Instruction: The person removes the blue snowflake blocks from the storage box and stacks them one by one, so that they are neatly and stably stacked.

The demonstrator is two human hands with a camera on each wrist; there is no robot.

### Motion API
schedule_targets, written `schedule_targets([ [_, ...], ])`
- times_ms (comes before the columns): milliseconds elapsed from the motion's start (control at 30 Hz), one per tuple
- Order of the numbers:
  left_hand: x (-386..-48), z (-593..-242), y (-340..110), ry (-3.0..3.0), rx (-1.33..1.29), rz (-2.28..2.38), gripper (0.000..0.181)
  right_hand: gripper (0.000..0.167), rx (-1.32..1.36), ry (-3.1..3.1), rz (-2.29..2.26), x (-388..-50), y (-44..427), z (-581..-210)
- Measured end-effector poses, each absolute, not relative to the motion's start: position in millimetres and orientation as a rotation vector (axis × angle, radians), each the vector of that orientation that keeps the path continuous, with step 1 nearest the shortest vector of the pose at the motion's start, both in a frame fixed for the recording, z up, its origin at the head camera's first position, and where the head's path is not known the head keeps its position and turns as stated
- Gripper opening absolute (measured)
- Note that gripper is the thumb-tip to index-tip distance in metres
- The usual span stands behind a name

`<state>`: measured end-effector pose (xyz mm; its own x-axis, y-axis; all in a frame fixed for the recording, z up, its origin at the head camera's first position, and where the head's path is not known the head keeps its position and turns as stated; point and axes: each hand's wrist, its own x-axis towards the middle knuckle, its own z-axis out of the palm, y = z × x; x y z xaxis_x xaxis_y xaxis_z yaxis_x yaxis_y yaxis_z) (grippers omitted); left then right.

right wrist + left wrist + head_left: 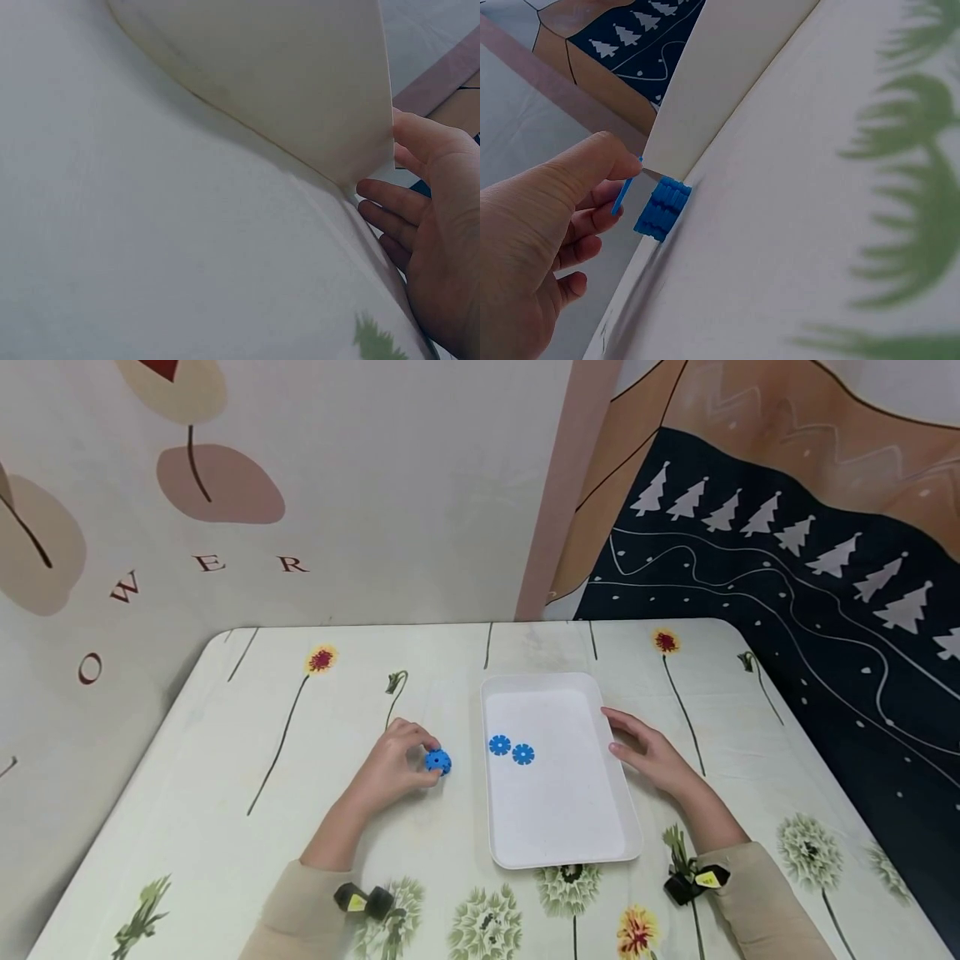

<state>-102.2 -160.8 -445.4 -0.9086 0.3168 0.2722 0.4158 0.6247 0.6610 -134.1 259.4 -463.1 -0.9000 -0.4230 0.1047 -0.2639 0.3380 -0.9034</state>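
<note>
Between thumb and forefinger my left hand (392, 763) pinches a thin blue notched plastic disc (620, 196). Right beside it, a short stack of similar blue discs (662, 211) stands on the table; from the head view the held disc and stack overlap. Two more blue discs, one (499, 745) by the left wall and another (523, 754) close to it, lie flat in a white rectangular tray (566, 856). My right hand (651, 760) rests its fingertips against the tray's right side, fingers loosely extended.
A flower-printed cloth covers the table (300, 727). Behind the table stands a pale wall (390, 485) with printed letters, and a dark panel with white trees (750, 585) is at the right. Black wrist cameras (365, 900) are strapped to both sleeves.
</note>
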Motion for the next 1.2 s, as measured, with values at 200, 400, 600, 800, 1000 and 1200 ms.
schedule_targets([
  [200,-102.6,-448.5,-161.7,-2.714,-0.612,-1.163,0.024,0.055,-0.651,2.439,-1.607,-134.0,259.3,-463.7],
  [400,-103.0,-449.6,-162.1,-2.732,-0.607,-1.172,0.024,0.055,-0.658,2.456,-1.599,-134.0,258.9,-464.1],
  [600,-103.7,-450.9,-161.9,-2.739,-0.609,-1.18,0.024,0.055,-0.677,2.462,-1.597,-134.5,259.4,-464.8],
  [800,-103.9,-451.9,-162.3,-2.749,-0.605,-1.191,0.025,0.055,-0.655,2.444,-1.604,-133.4,259.0,-462.5],
  [1000,-104.0,-452.7,-162.7,-2.744,-0.61,-1.203,0.025,0.055,-0.659,2.443,-1.608,-133.2,258.4,-461.2],
  [1200,-103.8,-453.6,-162.7,-2.748,-0.604,-1.22,0.024,0.055,-0.652,2.455,-1.598,-133.4,258.7,-462.6],
])
